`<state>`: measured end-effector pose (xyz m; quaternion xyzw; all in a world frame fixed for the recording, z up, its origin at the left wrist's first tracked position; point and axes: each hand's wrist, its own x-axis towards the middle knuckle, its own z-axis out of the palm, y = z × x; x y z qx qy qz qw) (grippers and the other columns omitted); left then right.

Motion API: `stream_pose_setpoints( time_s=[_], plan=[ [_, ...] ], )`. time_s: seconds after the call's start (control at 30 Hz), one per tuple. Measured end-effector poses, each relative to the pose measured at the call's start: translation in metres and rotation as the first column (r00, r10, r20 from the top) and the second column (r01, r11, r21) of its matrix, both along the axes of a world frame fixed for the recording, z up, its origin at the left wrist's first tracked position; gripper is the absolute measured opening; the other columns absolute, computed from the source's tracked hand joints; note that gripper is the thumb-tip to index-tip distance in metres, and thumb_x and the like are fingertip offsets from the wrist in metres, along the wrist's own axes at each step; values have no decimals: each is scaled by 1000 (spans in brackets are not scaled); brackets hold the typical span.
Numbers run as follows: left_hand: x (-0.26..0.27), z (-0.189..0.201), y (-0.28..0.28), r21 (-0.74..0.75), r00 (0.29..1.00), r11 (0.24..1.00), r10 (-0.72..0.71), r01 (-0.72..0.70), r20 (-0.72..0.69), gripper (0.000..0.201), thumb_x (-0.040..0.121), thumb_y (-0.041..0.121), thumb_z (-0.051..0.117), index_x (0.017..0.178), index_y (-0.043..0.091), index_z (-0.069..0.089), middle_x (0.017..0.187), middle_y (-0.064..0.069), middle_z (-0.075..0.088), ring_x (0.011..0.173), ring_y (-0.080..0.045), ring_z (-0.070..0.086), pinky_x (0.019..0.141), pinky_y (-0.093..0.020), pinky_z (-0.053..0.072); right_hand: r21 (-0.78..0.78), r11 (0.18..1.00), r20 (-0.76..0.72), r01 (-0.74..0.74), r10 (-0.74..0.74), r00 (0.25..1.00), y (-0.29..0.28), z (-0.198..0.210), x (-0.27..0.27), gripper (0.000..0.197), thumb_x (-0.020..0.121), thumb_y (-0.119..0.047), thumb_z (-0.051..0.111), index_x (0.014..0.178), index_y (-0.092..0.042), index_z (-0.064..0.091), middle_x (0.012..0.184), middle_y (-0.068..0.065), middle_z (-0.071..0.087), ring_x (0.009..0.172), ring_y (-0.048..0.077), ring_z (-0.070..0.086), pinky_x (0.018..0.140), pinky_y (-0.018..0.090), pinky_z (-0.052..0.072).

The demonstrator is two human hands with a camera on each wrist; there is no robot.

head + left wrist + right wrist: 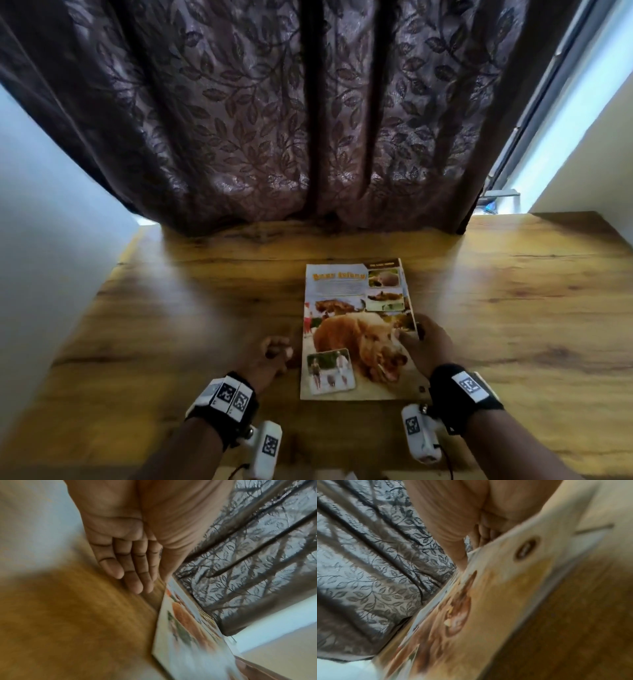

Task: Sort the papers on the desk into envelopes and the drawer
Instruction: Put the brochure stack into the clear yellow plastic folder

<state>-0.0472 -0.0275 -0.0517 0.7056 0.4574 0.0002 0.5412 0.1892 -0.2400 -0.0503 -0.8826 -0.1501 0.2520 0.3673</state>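
Note:
A glossy printed paper [356, 329] with photos of brown animals lies flat on the wooden desk [513, 308], near the front middle. My right hand [416, 334] holds its right edge, thumb on the page and fingers curled at the rim. In the right wrist view the paper [471, 615] runs blurred under the right hand [476, 534]. My left hand [274, 353] rests on the desk just left of the paper and holds nothing. In the left wrist view the left hand [130, 566] has relaxed fingers close to the paper's [188, 635] left edge.
A dark leaf-patterned curtain [274, 120] hangs over the desk's back edge. A pale wall [51, 205] stands at the left and a window frame [534, 120] at the back right. No envelope or drawer is in view.

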Motion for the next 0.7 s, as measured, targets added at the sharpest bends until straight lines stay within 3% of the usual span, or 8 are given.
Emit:
stream_pose_setpoints(
  time_s=[0.13, 0.23, 0.37, 0.43, 0.5, 0.6, 0.63, 0.7],
  plan=[
    [-81, -3, 0, 72, 988, 986, 152, -153, 20, 14, 94, 24, 64, 105, 16, 68, 86, 3, 76, 76, -17, 70, 63, -27, 54, -148, 986, 323, -82, 126, 938, 1, 2, -4, 50, 87, -25, 69, 135, -22, 54, 130, 14, 55, 117, 36, 48, 96, 44, 43],
    [-156, 3, -8, 65, 884, 884, 455, -463, 106, 24, 97, 29, 59, 91, 8, 71, 79, -3, 75, 75, -27, 68, 59, -31, 50, -78, 932, 499, -353, 343, 796, 23, 18, -35, 50, 83, -15, 73, 131, -18, 60, 135, 11, 53, 125, 36, 44, 103, 47, 41],
    [-248, -11, -19, -132, 493, 517, 852, -846, 177, 37, 97, 37, 59, 81, 4, 67, 72, -13, 66, 66, -28, 60, 65, -36, 48, -115, 623, 601, -774, 664, 445, 67, 34, -113, 27, 88, -22, 68, 115, -24, 68, 127, 1, 62, 121, 25, 57, 96, 37, 46],
    [-272, -34, -23, -362, 327, 349, 937, -865, 122, 38, 95, 40, 60, 75, 9, 61, 66, -9, 58, 56, -22, 54, 58, -32, 43, -193, 451, 537, -871, 792, 291, 80, 28, -144, 35, 87, -29, 66, 121, -25, 65, 128, 2, 64, 117, 25, 62, 94, 37, 51],
    [-297, -61, -27, -605, 207, 193, 977, -773, 47, 38, 93, 45, 59, 74, 13, 55, 58, -2, 51, 45, -17, 47, 46, -25, 35, -254, 214, 515, -943, 855, 55, 97, 12, -182, 38, 86, -32, 61, 124, -27, 59, 128, 2, 65, 119, 24, 61, 101, 41, 51],
    [-295, -89, -33, -706, 219, 134, 975, -696, -31, 41, 94, 51, 54, 88, 10, 59, 63, 0, 59, 52, -17, 55, 50, -26, 39, -337, 64, 409, -939, 909, -85, 113, 1, -215, 46, 84, -44, 51, 127, -31, 50, 129, -2, 66, 114, 14, 62, 97, 29, 52],
    [-290, -96, -32, -690, 247, 141, 967, -710, -57, 44, 95, 53, 52, 98, 10, 63, 78, -2, 67, 67, -21, 64, 60, -32, 47, -418, 4, 346, -908, 926, -155, 117, -7, -222, 48, 83, -45, 49, 128, -30, 48, 132, -1, 65, 116, 16, 64, 95, 31, 56],
    [-279, -110, -28, -686, 290, 146, 952, -713, -99, 50, 96, 56, 49, 116, 12, 63, 107, -5, 68, 98, -30, 65, 84, -43, 51, -554, -140, 167, -820, 947, -275, 124, -20, -236, 53, 87, -45, 45, 137, -28, 42, 150, 5, 50, 135, 24, 51, 107, 40, 48]
  ],
)
